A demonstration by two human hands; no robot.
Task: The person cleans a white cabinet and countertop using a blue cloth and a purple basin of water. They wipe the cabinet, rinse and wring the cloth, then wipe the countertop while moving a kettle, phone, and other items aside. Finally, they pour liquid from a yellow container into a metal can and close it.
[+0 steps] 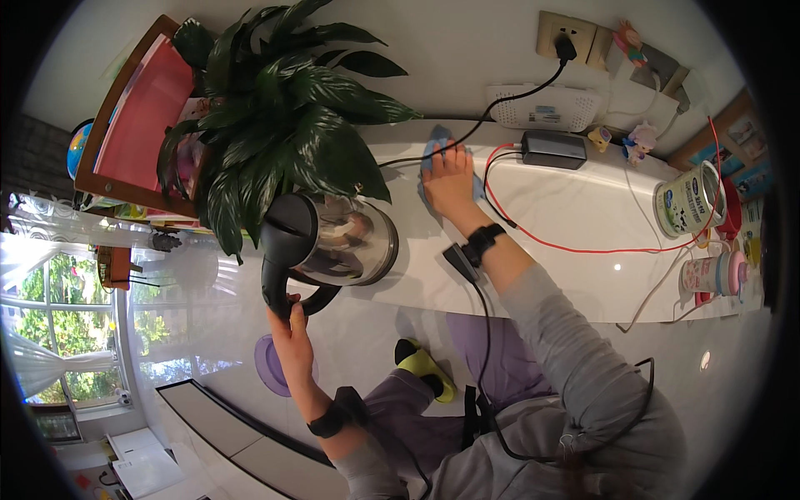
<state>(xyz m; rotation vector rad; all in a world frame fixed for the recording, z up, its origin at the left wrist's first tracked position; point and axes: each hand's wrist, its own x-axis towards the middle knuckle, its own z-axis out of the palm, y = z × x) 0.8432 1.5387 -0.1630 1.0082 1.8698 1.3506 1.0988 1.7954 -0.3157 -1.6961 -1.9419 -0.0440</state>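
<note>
My left hand (292, 328) grips the black handle of a glass electric kettle (340, 239), holding it at the edge of the white marble-look countertop (550, 275). Whether the kettle's base touches the counter I cannot tell. My right hand (450, 181) lies flat, pressing a blue cloth (431, 147) onto the surface near the wall. The cloth shows around the fingers and beneath the palm. A black power cable (415, 159) runs over the cloth, close by my right fingertips, up to the wall socket (564, 39).
A leafy potted plant (325, 112) overhangs the kettle. Right of the cloth stand a black power adapter (554, 150) with red and black cables, a white router (544, 107), small figurines (639, 142), a large tin (686, 200) and a pink bottle (712, 275).
</note>
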